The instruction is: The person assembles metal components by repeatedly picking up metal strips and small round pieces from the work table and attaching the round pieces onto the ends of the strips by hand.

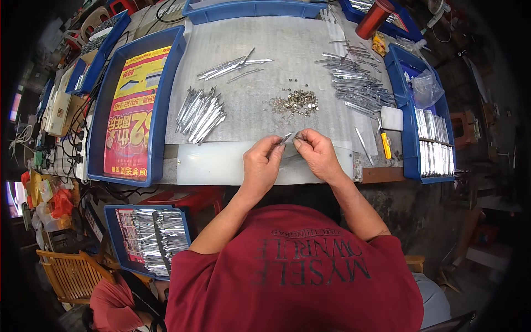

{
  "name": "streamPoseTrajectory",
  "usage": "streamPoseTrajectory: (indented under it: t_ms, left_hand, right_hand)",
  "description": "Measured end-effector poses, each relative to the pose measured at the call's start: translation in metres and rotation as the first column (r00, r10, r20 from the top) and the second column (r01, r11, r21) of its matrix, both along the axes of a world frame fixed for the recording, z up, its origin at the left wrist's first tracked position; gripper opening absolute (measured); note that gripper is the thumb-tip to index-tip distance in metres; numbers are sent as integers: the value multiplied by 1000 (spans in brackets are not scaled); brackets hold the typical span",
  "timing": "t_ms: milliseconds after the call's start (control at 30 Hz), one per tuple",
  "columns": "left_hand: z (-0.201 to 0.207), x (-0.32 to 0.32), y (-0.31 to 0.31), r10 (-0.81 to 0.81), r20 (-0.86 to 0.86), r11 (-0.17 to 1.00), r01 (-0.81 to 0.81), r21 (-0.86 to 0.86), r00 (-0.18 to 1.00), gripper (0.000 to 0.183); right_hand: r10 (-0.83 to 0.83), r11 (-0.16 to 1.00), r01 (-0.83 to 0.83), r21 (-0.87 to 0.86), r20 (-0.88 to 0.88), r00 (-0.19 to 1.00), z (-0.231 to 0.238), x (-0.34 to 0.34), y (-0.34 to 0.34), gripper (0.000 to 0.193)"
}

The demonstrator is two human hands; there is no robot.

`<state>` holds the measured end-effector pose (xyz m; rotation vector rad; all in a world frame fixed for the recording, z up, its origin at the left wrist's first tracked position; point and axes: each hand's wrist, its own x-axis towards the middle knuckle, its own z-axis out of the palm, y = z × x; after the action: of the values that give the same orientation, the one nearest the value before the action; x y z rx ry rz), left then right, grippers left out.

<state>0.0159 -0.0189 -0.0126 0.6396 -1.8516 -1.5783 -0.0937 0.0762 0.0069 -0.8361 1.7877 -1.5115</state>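
Near the table's front edge, my left hand (261,161) pinches a thin, shiny metal piece (286,136), its tip poking out past the thumb. Close beside it, my right hand (319,156) has thumb and forefinger pressed together; whatever they hold is too small to name. Just beyond my hands lies a heap of small, round brass-and-silver metal parts (301,103). Slim metal strips (201,115) form a bundle to the left, with a looser group of strips (232,67) farther back. A larger pile of similar strips (359,86) spreads out on the right.
A blue tray (172,99) lined with printed paper stands left, and another blue tray (410,105) with stacked strips stands right. A yellow-handled tool (385,145) lies by a white block (392,118). Below the table, a third blue tray (110,232) holds strips. A red cylinder (375,19) stands far right.
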Motion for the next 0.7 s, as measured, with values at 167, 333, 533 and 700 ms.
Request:
streamPoseTrajectory:
  t_ms: [167,333,533,700]
  left_hand:
    - [5,1,1,-20,31,999,21,-43,999,12]
    - [10,0,3,-35,48,990,42,-138,998,13]
    - [9,-1,5,-21,42,994,25,-109,999,12]
    - [7,-1,6,-5,28,993,8,-118,1000,11]
  right_hand:
    - [-19,999,21,-43,38,999,-1,3,-1,16]
    - [-34,999,36,-23,46,998,-3,4,-1,16]
    - [-30,997,36,-73,75,997,-5,6,-3,14]
    - [-43,996,53,-76,123,991,-5,8,-3,14]
